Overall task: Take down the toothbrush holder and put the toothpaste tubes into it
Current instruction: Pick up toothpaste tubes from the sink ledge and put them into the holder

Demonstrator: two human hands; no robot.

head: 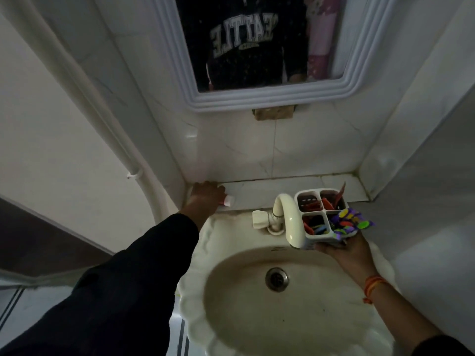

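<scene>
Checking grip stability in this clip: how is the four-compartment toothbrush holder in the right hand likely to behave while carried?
The toothbrush holder looks like rigid plastic, so it probably won't flex. The right hand supports it from beneath, and the colourful tube leans out of one compartment, so it may be top-heavy and could tip. Its smooth walls may be slippery.

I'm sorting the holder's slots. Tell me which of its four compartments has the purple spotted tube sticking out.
The front-right compartment of the toothbrush holder, nearest the right hand. The purple spotted tube juts out over its rim; the other three slots show only red and orange items.
</scene>
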